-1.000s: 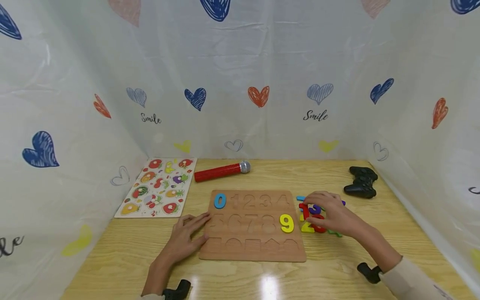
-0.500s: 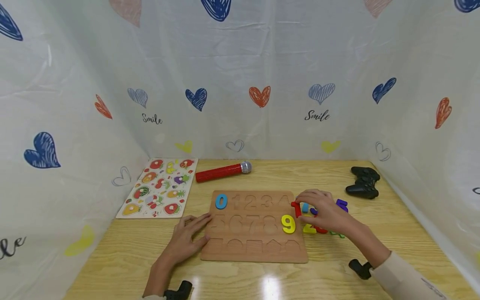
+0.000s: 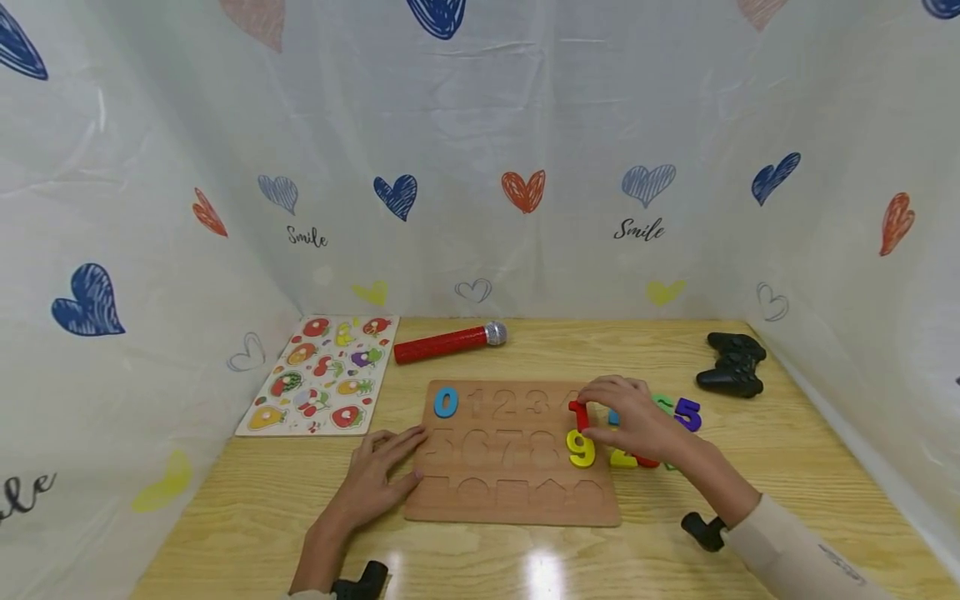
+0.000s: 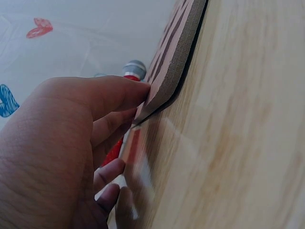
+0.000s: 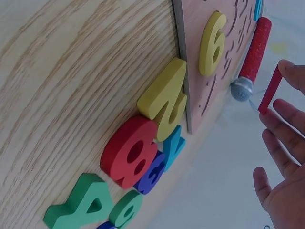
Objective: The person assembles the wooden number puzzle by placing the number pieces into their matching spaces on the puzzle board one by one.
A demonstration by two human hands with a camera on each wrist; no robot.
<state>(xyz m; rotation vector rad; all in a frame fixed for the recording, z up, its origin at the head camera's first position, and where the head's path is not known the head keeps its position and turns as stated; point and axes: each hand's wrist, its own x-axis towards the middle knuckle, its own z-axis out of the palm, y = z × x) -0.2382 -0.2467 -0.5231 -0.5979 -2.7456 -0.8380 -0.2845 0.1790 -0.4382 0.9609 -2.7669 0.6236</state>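
Note:
My right hand [image 3: 628, 417] pinches a red number 1 [image 3: 578, 414] between thumb and fingertips, above the right end of the wooden number board [image 3: 480, 458]. In the right wrist view the red number 1 [image 5: 270, 90] shows edge-on, clear of the board. A blue 0 [image 3: 446, 402] and a yellow 9 [image 3: 581, 448] lie on the board. My left hand [image 3: 382, 471] rests at the board's left edge, fingers extended. The left wrist view has its fingertips touching the board's edge [image 4: 174, 71].
Right of the board lie loose numbers: a yellow 2 [image 5: 164, 95], a red 8 [image 5: 129, 151], a green 4 [image 5: 78, 202], a purple 5 [image 3: 687, 414] and others. Behind are a red microphone [image 3: 450, 343], a fruit-picture board [image 3: 318, 375] and a black game controller [image 3: 731, 364].
My right hand has moved left from the loose numbers with the red 1, now over the board's right end. The left hand has stayed at the board's edge.

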